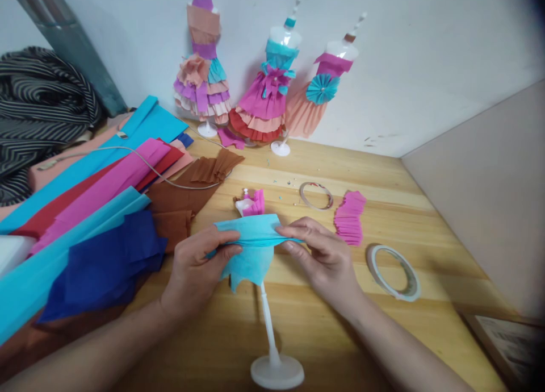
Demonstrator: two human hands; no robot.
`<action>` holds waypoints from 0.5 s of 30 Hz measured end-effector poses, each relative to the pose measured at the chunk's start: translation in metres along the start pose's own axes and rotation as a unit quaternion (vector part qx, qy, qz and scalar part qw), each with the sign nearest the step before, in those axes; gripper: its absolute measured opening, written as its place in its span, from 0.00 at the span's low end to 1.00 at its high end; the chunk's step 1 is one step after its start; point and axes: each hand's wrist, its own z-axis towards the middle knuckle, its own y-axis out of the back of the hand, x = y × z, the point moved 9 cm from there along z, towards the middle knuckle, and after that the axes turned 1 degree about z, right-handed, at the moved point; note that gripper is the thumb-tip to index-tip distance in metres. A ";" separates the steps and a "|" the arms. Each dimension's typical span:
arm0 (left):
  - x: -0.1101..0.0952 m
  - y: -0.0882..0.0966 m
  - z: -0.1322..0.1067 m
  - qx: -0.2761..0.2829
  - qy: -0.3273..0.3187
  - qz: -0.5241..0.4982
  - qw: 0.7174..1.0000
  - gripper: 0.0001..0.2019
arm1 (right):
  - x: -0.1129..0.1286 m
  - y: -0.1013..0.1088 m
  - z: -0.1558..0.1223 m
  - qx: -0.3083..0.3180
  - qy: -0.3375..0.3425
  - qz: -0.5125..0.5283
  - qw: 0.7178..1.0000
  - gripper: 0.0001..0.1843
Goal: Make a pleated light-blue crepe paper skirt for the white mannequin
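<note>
A folded strip of turquoise crepe paper (251, 230) stretches between my two hands in the middle of the head view. My left hand (204, 253) pinches its left end between thumb and fingers. At the other end, my right hand (321, 253) pinches it the same way. Behind and below the strip is a small dress form on a white stand (272, 346), tilted, with its base toward me. Turquoise paper with a jagged lower edge covers its lower body, and magenta paper (258, 203) shows at its top. The strip hides the form's middle.
Three paper-dressed mannequins (204, 79) stand against the wall. Coloured crepe sheets (106, 182) and a grey cable (164, 179) lie at left, near striped cloth (42, 96). At right are a narrow tape roll (303, 196), a wider tape roll (415, 287) and a pleated magenta piece (349, 219).
</note>
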 end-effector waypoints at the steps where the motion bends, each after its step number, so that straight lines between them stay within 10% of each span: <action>1: -0.002 0.000 0.001 -0.001 -0.009 0.001 1.000 0.04 | 0.002 0.000 0.000 -0.003 0.008 -0.010 1.000 0.13; 15: 0.016 0.000 -0.001 -0.002 0.072 0.033 0.997 0.03 | 0.002 -0.003 -0.001 0.000 -0.019 -0.034 0.999 0.05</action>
